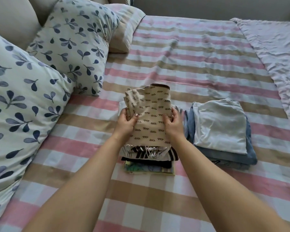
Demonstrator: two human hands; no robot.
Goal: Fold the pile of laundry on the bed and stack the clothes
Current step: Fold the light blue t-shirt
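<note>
Matt printed cloth garment (151, 113); soft checked cotton-like bedsheet (191, 52), lightly creased

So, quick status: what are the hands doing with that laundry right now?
Left hand and right hand both grip the beige patterned garment, atop the mixed stack. Second stack beside it. Nothing blocking.

A folded tan top (151, 114) with little dark squiggles sits on top of a stack of folded clothes (149, 163). At its 3 o'clock is another stack: a pale blue shirt (219, 126) on blue jeans (251, 158).
</note>
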